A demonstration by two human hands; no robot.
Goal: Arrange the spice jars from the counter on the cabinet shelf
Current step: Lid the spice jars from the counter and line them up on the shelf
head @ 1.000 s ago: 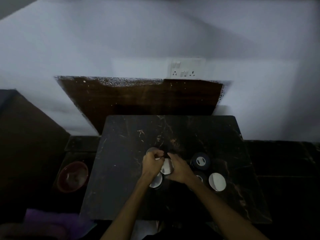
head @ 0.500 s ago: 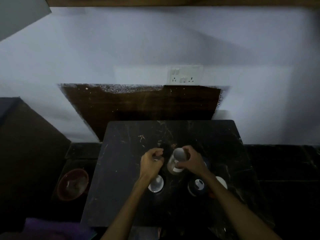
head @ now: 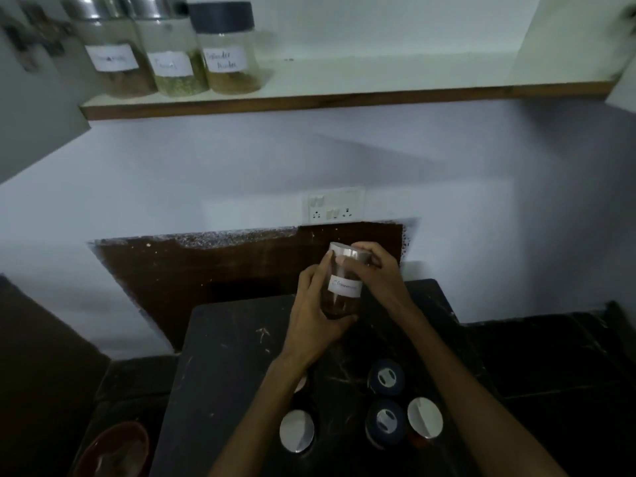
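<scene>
While the shelf (head: 344, 80) at upper left carries three jars (head: 172, 53), five more stand on the dark surface (head: 223, 356) below. Item in hand: glass jar (head: 342, 287), centre frame, raised; left hand (head: 315, 315) cups its body, right hand (head: 378, 273) grips the metal lid (head: 347, 251). Probably rigid, smooth, breakable, light; support beneath.

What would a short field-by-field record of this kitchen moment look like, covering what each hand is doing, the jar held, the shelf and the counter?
held item: clear glass spice jar with silver lid and white label, brown contents, lifted off the counter
left hand: wraps the jar's body
right hand: grips at the lid
white cabinet shelf: three labelled jars at the left end, two silver-lidded, one dark-lidded
dark marble counter: at least four lidded jars remain, one partly hidden by the left arm
</scene>
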